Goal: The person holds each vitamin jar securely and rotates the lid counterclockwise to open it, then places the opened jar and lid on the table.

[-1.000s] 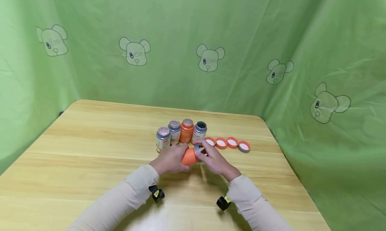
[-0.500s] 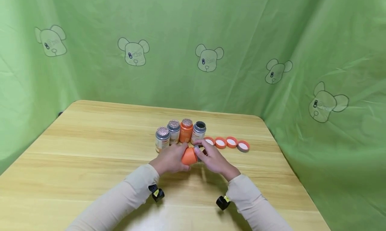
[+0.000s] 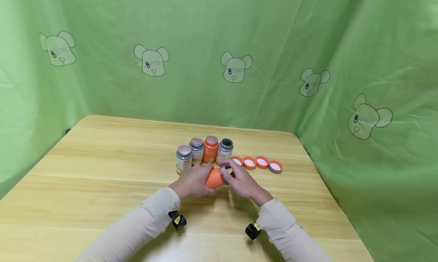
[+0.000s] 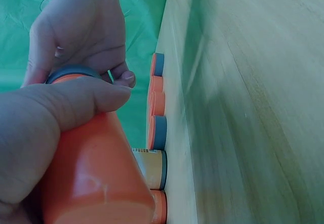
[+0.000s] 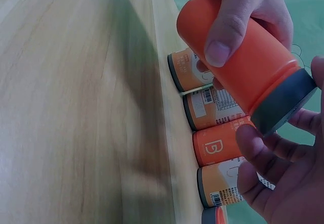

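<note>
My left hand [image 3: 195,181] grips a smooth orange bottle [image 5: 238,52] round its body, holding it tilted above the table. The bottle's dark grey cap [image 5: 284,102] points toward my right hand [image 3: 242,181], whose thumb and curled fingers hold the cap's edge. In the left wrist view the left thumb [image 4: 86,100] lies across the bottle near its neck. Behind the hands stand a white-labelled grey bottle [image 3: 184,164], a second one [image 3: 197,151] and an orange bottle [image 3: 210,152], all topped with silvery seals. Beside them a grey bottle [image 3: 224,152] has a dark open mouth.
Several loose caps lie with white insides up in a row right of the bottles, among them an orange cap [image 3: 249,162] and a grey-sided cap [image 3: 275,166]. The wooden table [image 3: 113,186] meets a green curtain [image 3: 191,94] at the back and sides.
Over the last second my right thumb has shifted up over the grey cap and covers more of it. The left hand and its bottle have stayed in place.
</note>
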The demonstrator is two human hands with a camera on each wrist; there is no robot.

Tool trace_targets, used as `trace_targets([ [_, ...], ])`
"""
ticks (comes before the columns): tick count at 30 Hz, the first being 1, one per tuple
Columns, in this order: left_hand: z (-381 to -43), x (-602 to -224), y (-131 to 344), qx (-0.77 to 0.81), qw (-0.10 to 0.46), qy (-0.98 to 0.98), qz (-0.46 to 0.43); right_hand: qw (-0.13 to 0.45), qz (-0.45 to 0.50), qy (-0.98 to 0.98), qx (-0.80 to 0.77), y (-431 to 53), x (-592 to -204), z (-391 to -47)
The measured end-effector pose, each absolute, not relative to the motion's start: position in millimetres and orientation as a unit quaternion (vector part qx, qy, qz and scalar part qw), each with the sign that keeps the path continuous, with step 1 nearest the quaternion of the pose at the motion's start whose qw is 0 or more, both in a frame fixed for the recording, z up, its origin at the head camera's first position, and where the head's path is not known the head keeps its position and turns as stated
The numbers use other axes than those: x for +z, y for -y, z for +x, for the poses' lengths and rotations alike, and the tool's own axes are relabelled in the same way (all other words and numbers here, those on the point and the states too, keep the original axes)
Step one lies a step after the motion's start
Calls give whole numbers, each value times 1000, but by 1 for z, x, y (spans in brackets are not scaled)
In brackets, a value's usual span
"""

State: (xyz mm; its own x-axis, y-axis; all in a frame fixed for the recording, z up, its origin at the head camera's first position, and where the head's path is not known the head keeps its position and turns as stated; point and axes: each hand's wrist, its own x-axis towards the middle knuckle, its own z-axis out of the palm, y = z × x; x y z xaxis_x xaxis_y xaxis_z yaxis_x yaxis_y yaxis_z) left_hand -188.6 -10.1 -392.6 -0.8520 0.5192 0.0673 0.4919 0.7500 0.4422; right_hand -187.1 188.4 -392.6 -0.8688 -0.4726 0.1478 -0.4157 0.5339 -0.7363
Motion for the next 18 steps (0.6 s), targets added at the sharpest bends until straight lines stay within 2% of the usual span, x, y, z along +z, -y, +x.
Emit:
trace_targets([
  [18,-187,-393,11,233,28,-934,270,46,-267,-864,-425,-190,-395,-187],
])
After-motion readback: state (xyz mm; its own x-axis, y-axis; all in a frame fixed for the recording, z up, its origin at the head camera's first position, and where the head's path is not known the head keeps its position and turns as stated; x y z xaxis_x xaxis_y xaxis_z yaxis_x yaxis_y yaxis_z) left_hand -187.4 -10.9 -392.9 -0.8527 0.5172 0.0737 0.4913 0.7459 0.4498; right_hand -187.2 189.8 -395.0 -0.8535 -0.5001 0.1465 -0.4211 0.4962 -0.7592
